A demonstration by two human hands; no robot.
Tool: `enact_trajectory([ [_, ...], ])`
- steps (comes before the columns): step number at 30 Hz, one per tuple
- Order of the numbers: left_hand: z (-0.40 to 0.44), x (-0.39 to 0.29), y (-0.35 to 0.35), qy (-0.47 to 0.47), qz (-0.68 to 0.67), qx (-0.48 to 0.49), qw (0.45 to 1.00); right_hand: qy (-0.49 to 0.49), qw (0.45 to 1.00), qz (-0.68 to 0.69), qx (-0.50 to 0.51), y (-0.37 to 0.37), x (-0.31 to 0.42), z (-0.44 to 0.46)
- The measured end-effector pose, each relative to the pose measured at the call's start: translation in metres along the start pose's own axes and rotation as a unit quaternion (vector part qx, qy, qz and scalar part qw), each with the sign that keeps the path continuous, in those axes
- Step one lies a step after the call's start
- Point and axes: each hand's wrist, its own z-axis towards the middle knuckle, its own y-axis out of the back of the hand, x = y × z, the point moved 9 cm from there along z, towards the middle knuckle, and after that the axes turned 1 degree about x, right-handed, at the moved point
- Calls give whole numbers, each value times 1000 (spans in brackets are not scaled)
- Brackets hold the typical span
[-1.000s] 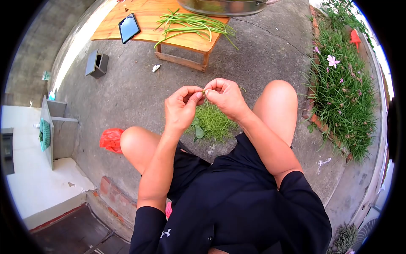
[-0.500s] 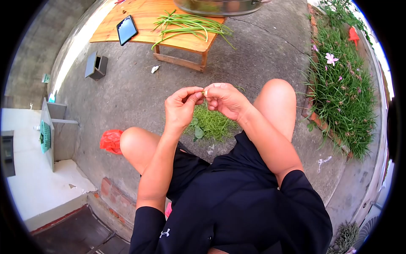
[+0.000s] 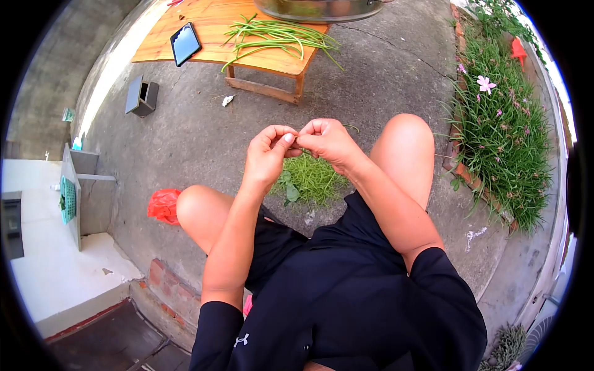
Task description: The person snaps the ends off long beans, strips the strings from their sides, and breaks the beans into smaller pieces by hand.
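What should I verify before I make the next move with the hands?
1. Left hand in view, thumb and fingers closed together: ok.
2. Right hand in view, its fingertips meeting the left's: ok.
3. Grip on a piece between the fingertips: cannot tell, the fingers cover that spot.
4. Green trimmings on the ground, visible below the hands: ok.
5. Long green stems fully on the wooden table: not ok, some ends hang past the edge.
6. Tablet fully on the table: not ok, its near end juts over the edge.
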Motion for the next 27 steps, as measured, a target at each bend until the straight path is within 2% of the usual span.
enact_trajectory([
  [8,0,-4,-4,0,-42,24,999,3,999,33,7,-2,5,0],
  [14,2,-3,-4,-26,15,31,999,-13,998,60,20,-3,2,1],
  [20,1,2,1,35,-81,19,996,-10,999,35,22,-3,0,3],
  [27,1,-4,10,44,-138,-6,989,-19,999,33,30,-5,-4,1],
])
